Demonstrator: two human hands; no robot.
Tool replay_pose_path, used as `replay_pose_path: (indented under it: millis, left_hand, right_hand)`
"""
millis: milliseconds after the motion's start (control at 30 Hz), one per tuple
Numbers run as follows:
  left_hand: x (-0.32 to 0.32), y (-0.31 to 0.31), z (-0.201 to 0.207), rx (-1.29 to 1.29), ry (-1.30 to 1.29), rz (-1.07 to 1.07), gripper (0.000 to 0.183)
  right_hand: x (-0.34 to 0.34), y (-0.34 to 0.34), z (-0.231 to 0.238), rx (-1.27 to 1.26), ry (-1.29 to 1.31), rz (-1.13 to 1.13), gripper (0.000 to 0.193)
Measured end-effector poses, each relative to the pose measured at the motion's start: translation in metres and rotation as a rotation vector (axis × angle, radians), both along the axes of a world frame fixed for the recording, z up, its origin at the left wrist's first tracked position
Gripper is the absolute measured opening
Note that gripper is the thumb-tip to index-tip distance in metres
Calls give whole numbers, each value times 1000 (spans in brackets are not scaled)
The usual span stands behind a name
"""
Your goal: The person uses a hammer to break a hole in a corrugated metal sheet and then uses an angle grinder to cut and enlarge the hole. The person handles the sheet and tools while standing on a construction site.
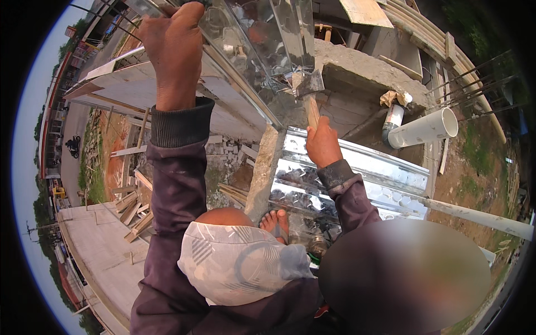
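Observation:
My left hand (173,50) is raised at the upper left, its fingers wrapped around the edge of a shiny ribbed metal decking sheet (262,28). My right hand (324,142), at the centre, is closed on the wooden handle of a hammer (312,109). The hammer's broad metal head points away from me, beside the far end of the raised sheet. Another ribbed metal sheet (346,178) lies flat below my right wrist. A bare foot (273,223) rests at the near left side of that flat sheet, next to a concrete edge.
A rough concrete beam (374,72) runs across the far side. White plastic pipe (424,128) with an elbow stands at the right, near protruding steel bars (474,72). Wood scraps (134,215) lie low on the left. A blurred patch covers the lower right.

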State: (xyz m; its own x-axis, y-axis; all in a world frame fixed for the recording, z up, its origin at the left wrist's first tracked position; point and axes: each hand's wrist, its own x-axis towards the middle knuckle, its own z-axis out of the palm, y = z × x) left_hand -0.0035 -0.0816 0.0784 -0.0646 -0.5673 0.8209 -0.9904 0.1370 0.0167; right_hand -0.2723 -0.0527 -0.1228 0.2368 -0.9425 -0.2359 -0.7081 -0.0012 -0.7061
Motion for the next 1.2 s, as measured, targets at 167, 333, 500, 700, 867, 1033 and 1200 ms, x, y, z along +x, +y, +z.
replay_pose_path:
  millis: [167, 333, 500, 700, 867, 1033, 1200]
  left_hand:
    - [9, -3, -1, 7, 716, -197, 10]
    - [42, -16, -10, -78, 932, -369, 19]
    - [60, -8, -13, -75, 850, -310, 23]
    - [52, -11, -11, 1, 807, -241, 23]
    - [99, -6, -5, 54, 488, -155, 23]
    - [69, -2, -8, 59, 92, 42, 24]
    - [78, -2, -9, 30, 357, -92, 43]
  right_hand:
    - [-8, -5, -1, 114, -456, -176, 24]
    - [0, -22, 18, 434, -673, -145, 23]
    - [-30, -24, 20, 492, -708, -107, 24]
    - [-26, -27, 13, 615, -660, 39, 23]
    - [-37, -29, 30, 527, -694, -76, 20]
    - [-34, -49, 9, 721, -684, 116, 22]
    - [-38, -34, 23, 542, -728, -80, 21]
